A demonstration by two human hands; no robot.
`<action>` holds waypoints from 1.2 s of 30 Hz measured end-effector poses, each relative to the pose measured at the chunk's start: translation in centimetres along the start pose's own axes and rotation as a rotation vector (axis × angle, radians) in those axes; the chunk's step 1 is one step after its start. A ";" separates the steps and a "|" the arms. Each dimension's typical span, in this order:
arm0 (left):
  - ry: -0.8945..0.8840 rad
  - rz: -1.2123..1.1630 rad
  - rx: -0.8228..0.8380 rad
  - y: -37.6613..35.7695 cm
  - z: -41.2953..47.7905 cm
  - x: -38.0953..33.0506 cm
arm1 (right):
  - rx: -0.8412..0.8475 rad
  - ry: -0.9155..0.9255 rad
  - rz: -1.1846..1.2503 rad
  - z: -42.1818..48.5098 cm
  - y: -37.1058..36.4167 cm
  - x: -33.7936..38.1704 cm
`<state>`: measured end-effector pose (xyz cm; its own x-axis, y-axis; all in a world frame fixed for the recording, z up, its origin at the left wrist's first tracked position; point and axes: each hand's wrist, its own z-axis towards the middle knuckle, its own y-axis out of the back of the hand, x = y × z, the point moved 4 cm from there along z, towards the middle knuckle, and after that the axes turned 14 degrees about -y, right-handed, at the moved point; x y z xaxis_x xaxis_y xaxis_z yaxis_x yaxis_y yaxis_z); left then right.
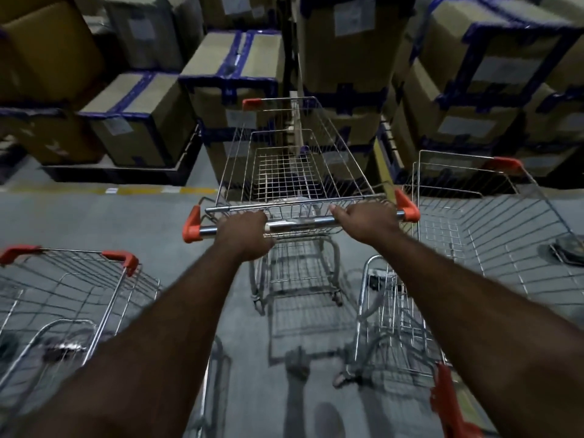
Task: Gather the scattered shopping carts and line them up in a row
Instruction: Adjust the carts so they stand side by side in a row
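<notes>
Chrome wire forms the shopping cart with orange corner caps (294, 165) that stands straight ahead of the person. Its long axis runs away from them, and its nose is close to the stacked brown cardboard boxes taped in blue (227, 58). Its shiny tubular push bar (300, 224) lies crosswise, and both hands grip it. The left hand (245, 235) wraps the bar left of centre and the right hand (366, 221) wraps it toward the right end; the arms reach about equally, so neither is nearer. A second wire cart (493, 229) sits just beside it on the right, seemingly parallel; whether the baskets touch cannot be told. A third wire cart (72, 279) lies to the lower left, well apart and angled, so I judge the row will form on the right. That left cart is cut off by the frame edge, blur smears the lower view, and a dark object in the right cart's basket is too dim to identify.
</notes>
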<state>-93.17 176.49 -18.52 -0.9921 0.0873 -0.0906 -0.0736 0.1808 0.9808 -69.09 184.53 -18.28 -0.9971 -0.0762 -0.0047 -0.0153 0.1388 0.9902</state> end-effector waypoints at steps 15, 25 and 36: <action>-0.175 0.014 0.070 -1.6 -10.8 2.3 | 0.019 -0.105 0.026 -13.8 -2.0 3.3; -0.175 0.099 0.066 -2.0 -20.1 8.6 | 0.013 -0.115 0.035 -22.4 -2.3 4.3; -0.151 0.183 -0.043 -5.0 -29.7 7.2 | 0.032 -0.017 0.039 -30.3 -2.6 2.2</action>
<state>-102.92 147.15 -18.96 -0.9631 0.2606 0.0677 0.0985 0.1071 0.9894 -69.01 154.07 -16.65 -0.9981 -0.0531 0.0312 0.0216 0.1728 0.9847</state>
